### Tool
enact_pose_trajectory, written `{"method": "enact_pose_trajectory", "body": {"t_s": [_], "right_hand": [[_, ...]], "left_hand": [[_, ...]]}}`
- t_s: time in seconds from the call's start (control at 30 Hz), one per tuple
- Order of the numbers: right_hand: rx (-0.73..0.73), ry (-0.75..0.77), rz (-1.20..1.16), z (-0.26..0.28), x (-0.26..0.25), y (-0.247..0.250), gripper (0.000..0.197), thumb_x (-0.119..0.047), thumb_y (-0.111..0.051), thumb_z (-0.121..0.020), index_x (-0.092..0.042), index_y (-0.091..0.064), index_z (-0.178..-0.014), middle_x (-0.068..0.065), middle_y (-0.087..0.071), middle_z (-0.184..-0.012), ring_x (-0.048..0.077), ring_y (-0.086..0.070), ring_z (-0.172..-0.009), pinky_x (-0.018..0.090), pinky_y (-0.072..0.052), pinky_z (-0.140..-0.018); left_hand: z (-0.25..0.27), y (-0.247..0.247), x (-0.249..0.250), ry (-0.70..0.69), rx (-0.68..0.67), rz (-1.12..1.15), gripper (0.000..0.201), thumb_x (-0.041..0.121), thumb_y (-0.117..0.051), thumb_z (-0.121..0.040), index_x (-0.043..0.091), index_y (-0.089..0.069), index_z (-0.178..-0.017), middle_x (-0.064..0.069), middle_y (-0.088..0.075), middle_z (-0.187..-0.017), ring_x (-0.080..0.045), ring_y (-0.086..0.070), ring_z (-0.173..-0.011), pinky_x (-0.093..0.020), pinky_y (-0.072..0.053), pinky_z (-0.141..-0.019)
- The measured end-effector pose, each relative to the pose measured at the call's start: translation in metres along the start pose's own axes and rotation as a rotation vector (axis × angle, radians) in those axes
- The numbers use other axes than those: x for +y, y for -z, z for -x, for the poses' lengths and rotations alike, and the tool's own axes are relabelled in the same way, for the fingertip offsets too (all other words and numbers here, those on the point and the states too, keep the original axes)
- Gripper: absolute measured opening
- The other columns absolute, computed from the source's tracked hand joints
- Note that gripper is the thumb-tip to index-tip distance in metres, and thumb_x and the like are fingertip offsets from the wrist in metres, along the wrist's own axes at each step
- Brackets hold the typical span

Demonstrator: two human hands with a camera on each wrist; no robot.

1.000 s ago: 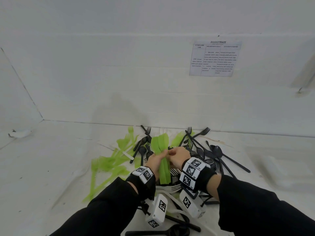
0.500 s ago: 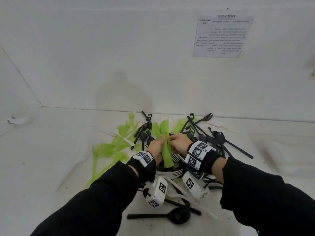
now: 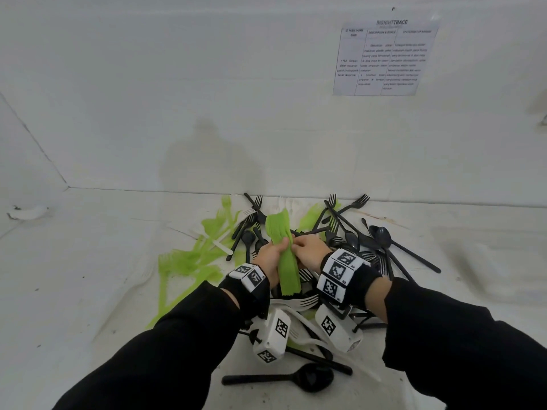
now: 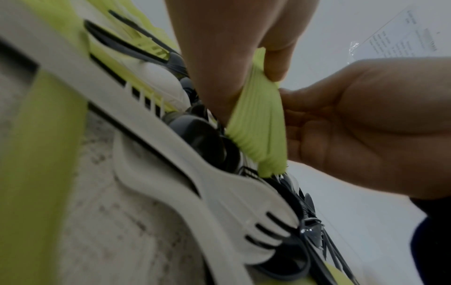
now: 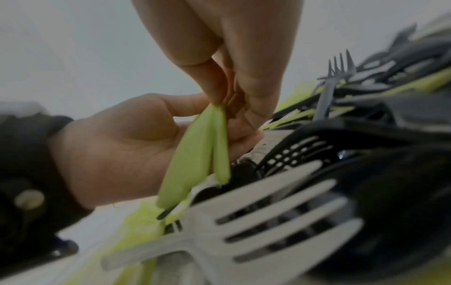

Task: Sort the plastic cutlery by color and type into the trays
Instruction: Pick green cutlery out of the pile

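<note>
My left hand (image 3: 278, 248) grips a stack of green cutlery (image 3: 285, 261) and holds it upright over the pile. My right hand (image 3: 299, 247) pinches the same stack from the right. In the left wrist view my left hand (image 4: 244, 63) is wrapped round the green stack (image 4: 258, 123), with the right hand (image 4: 354, 119) against its side. From the right wrist my right hand (image 5: 224, 96) nips the top of the green stack (image 5: 195, 154), and the left hand (image 5: 114, 150) is behind it. I cannot tell what type the green pieces are.
Under my hands lies a mixed pile: black forks and spoons (image 3: 355, 232) to the right, loose green cutlery (image 3: 192, 261) to the left, white forks (image 3: 299, 303) below the wrists. A black spoon (image 3: 296, 378) lies nearest me. A white wall with a paper sheet (image 3: 384, 57) stands behind.
Both hands have kept hold of the green stack and shifted their fingers on it a little. The pile has not moved.
</note>
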State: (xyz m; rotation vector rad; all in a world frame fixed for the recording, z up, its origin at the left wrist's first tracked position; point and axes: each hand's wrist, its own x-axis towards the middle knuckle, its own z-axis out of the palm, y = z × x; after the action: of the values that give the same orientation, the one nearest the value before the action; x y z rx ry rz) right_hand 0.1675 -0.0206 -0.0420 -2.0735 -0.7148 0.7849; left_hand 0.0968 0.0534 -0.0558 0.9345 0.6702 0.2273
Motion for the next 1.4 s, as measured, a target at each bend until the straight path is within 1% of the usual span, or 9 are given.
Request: {"method": "enact_pose_trajectory", "body": {"t_s": [0.23,0.4,0.53,0.67,0.77,0.93,1.1,1.27,1.4], "right_hand": [[-0.104,-0.032,-0.014,0.007,-0.004,0.006,0.027,-0.019,-0.049,-0.095,-0.015,-0.055,-0.068,0.019,-0.067,-0.086,0.034,-0.067,-0.081,0.045,-0.055,-0.084],[-0.26,-0.032,0.226,-0.002,-0.014,0.032,0.027,-0.031,-0.056,-0.091,-0.014,-0.065,-0.072,0.006,-0.062,-0.069,0.017,-0.059,-0.063,0.028,-0.053,-0.069],[0.01,-0.021,0.392,-0.023,-0.025,0.056,0.03,-0.029,-0.058,-0.088,-0.003,-0.07,-0.094,0.006,-0.06,-0.076,0.017,-0.056,-0.069,0.022,-0.045,-0.061],[-0.135,-0.014,0.235,-0.03,-0.03,0.033,0.024,-0.025,-0.056,-0.09,-0.015,-0.066,-0.07,-0.003,-0.061,-0.06,0.007,-0.054,-0.051,0.017,-0.047,-0.057],[-0.148,-0.03,0.144,-0.037,-0.025,0.014,0.025,-0.018,-0.055,-0.086,-0.019,-0.061,-0.062,0.002,-0.062,-0.065,0.015,-0.056,-0.058,0.034,-0.052,-0.075],[-0.206,-0.14,-0.174,-0.038,-0.017,0.011,0.019,-0.003,-0.055,-0.089,-0.007,-0.059,-0.07,0.01,-0.061,-0.067,0.014,-0.057,-0.046,0.025,-0.052,-0.053],[0.014,-0.126,-0.165,-0.044,-0.013,0.015,0.009,-0.012,-0.065,-0.083,-0.015,-0.062,-0.09,0.01,-0.066,-0.088,0.023,-0.061,-0.078,0.037,-0.053,-0.084],[0.123,-0.034,-0.192,-0.03,-0.017,0.006,0.009,-0.011,-0.063,-0.084,-0.016,-0.059,-0.09,-0.003,-0.059,-0.077,0.014,-0.056,-0.069,0.027,-0.05,-0.072],[0.188,0.079,-0.049,-0.017,-0.013,-0.004,0.008,-0.016,-0.064,-0.084,-0.019,-0.056,-0.083,-0.009,-0.054,-0.073,0.012,-0.055,-0.077,0.022,-0.045,-0.072]], "left_hand": [[-0.001,0.004,0.002,0.021,0.064,-0.059,0.02,0.024,-0.054,-0.093,0.008,-0.064,-0.1,-0.017,-0.065,-0.1,-0.031,-0.063,-0.083,-0.046,-0.053,-0.079],[-0.006,0.008,0.001,-0.018,0.107,-0.073,0.022,0.024,-0.056,-0.092,0.004,-0.065,-0.09,-0.02,-0.065,-0.09,-0.027,-0.063,-0.069,-0.037,-0.055,-0.067],[-0.007,0.009,0.005,-0.022,0.091,0.087,0.012,0.013,-0.052,-0.095,0.003,-0.054,-0.088,-0.007,-0.066,-0.061,-0.023,-0.061,-0.05,-0.03,-0.052,-0.048],[-0.013,0.011,0.006,-0.046,0.13,0.075,0.018,0.013,-0.049,-0.096,0.002,-0.053,-0.083,-0.004,-0.062,-0.053,-0.018,-0.063,-0.045,-0.027,-0.053,-0.043],[-0.021,0.018,0.002,-0.058,0.2,0.055,0.025,0.015,-0.052,-0.095,0.002,-0.054,-0.074,-0.005,-0.06,-0.053,-0.017,-0.062,-0.044,-0.027,-0.052,-0.043],[-0.018,0.021,0.0,-0.037,0.201,0.084,0.018,0.012,-0.052,-0.095,0.002,-0.056,-0.081,-0.003,-0.06,-0.049,-0.018,-0.061,-0.042,-0.027,-0.051,-0.041],[-0.017,0.023,0.0,-0.057,0.209,0.123,0.017,0.014,-0.051,-0.095,0.005,-0.056,-0.083,-0.005,-0.059,-0.06,-0.015,-0.056,-0.041,-0.022,-0.048,-0.041],[-0.015,0.018,0.003,-0.084,0.193,0.145,0.013,0.014,-0.05,-0.096,0.004,-0.056,-0.09,-0.01,-0.056,-0.067,-0.016,-0.057,-0.043,-0.024,-0.05,-0.043],[-0.01,0.015,0.001,-0.113,0.205,0.095,0.022,0.019,-0.053,-0.094,0.006,-0.059,-0.111,-0.021,-0.065,-0.101,-0.03,-0.065,-0.075,-0.044,-0.055,-0.069]]}}
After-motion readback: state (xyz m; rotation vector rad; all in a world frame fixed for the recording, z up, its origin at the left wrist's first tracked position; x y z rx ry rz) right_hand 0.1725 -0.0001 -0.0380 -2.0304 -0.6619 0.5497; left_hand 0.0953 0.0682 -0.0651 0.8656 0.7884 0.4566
